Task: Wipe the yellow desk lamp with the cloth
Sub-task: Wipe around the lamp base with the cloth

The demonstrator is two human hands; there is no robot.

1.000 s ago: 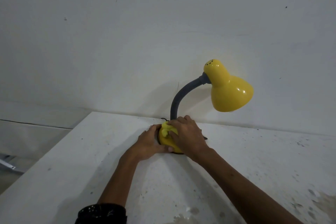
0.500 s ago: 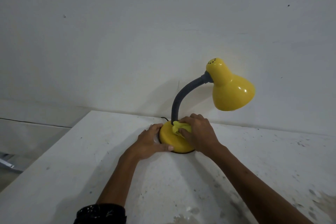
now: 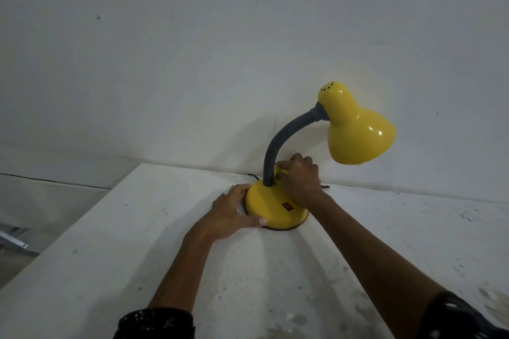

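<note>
The yellow desk lamp stands on a white table against the wall. Its round base (image 3: 271, 208) carries a red switch, a grey bendy neck (image 3: 278, 146) rises from it, and the yellow shade (image 3: 355, 132) hangs to the right. My left hand (image 3: 234, 215) rests against the base's left rim, thumb along its front edge. My right hand (image 3: 298, 177) grips a small yellow-green cloth (image 3: 281, 172) against the back of the base, just right of the neck's foot. Most of the cloth is hidden under the fingers.
The white table (image 3: 275, 278) is stained and speckled, with its left edge dropping off to a lower floor area. A dark cord (image 3: 252, 175) runs out behind the base along the white wall (image 3: 220, 49). The shade overhangs my right hand.
My right hand slid the cloth from the front top of the base round to its back right beside the neck, uncovering the red switch. The left hand stayed on the rim.
</note>
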